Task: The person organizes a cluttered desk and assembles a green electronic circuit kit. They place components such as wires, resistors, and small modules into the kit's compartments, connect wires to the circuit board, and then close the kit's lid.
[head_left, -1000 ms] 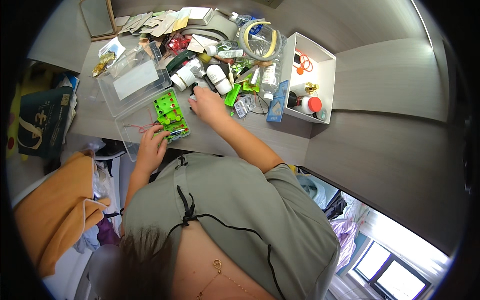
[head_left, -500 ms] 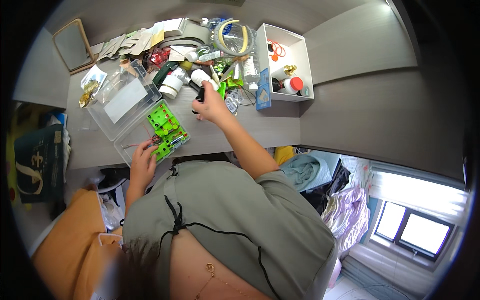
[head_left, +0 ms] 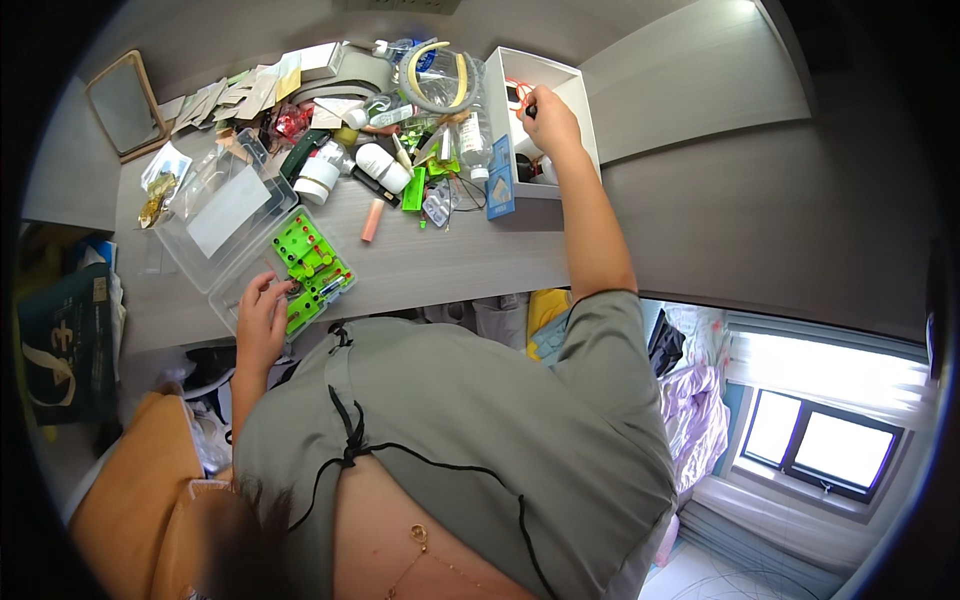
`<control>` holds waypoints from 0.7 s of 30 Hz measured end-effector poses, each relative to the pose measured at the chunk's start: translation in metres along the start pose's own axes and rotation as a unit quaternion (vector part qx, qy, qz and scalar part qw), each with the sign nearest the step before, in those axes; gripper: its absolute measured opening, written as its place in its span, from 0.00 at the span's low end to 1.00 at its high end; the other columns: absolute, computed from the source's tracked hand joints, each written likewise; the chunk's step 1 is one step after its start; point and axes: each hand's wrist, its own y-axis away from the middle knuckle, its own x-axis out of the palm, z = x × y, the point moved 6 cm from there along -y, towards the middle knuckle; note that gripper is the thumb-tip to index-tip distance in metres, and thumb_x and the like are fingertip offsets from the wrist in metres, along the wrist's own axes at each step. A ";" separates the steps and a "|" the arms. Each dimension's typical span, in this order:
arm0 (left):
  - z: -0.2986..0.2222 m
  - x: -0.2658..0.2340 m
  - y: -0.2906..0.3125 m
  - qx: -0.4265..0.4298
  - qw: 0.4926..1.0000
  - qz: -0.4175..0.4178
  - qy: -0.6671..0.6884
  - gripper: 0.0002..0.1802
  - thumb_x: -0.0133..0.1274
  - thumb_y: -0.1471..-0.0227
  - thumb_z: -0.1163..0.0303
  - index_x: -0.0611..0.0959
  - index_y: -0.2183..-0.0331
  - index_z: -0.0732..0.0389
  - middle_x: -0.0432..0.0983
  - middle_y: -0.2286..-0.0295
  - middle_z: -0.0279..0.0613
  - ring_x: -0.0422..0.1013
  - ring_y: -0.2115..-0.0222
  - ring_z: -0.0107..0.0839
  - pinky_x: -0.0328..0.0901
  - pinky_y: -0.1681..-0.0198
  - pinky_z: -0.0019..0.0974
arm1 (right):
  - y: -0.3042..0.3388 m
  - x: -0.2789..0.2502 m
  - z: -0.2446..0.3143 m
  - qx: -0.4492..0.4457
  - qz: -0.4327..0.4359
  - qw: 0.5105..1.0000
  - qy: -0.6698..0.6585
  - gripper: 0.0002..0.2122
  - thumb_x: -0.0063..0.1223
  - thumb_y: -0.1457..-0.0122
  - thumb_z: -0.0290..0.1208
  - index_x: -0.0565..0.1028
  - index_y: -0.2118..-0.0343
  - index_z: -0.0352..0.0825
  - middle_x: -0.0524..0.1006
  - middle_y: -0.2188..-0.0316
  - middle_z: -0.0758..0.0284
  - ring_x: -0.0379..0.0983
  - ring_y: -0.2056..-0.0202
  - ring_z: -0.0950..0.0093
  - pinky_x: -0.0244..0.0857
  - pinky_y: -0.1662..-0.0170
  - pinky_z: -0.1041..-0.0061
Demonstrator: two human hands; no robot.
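My right hand [head_left: 553,124] is over the white open box [head_left: 590,130], its fingers closed on a small black cylindrical thing [head_left: 531,111]. Most of that thing is hidden in the grip. Beneath and beside the hand, a coiled orange cord [head_left: 514,92] shows inside the box. My left hand [head_left: 262,312] rests at the near left side of a clear plastic case [head_left: 221,300], fingers bent and apart. Bright green electronic parts [head_left: 309,247] fill the right part of that case. Its clear lid [head_left: 185,235] lies opened back behind it.
A pink tube [head_left: 372,220] lies on the grey desk [head_left: 430,270]. Behind it are white bottles [head_left: 383,168], a clear bottle [head_left: 473,150], a green tray [head_left: 413,190] and a headband [head_left: 468,80]. A blue box [head_left: 500,185] stands against the white box; a framed mirror [head_left: 125,105] leans at far left.
My right hand has moved from the desk's middle to the right, over the white box, carrying the black thing. The pink tube is now uncovered. My left hand stays by the case.
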 end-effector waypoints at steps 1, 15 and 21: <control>0.000 0.001 0.002 -0.001 1.000 0.005 -0.008 0.14 0.52 0.48 0.77 0.81 0.58 0.60 0.69 0.52 0.50 0.69 0.53 0.47 0.64 0.49 0.42 | -0.007 0.012 -0.002 -0.004 0.055 0.998 0.036 0.13 0.60 0.52 0.25 0.72 0.63 0.37 0.79 0.66 0.60 0.77 0.62 0.60 0.70 0.60 0.63; -0.007 0.016 0.013 -0.061 0.998 -0.015 -0.017 0.15 0.53 0.50 0.76 0.81 0.58 0.59 0.69 0.51 0.46 0.69 0.54 0.45 0.64 0.49 0.42 | -0.023 0.093 -0.035 -0.027 0.336 0.928 0.160 0.21 0.64 0.54 0.35 0.72 0.57 0.35 0.79 0.61 0.57 0.76 0.56 0.59 0.68 0.53 0.63; -0.007 0.022 0.014 -0.065 0.997 -0.017 -0.026 0.14 0.54 0.50 0.76 0.81 0.58 0.59 0.70 0.52 0.46 0.69 0.54 0.45 0.63 0.49 0.43 | -0.011 0.023 0.021 -0.089 0.230 0.942 0.228 0.18 0.63 0.52 0.31 0.74 0.56 0.37 0.80 0.62 0.59 0.76 0.57 0.59 0.66 0.51 0.64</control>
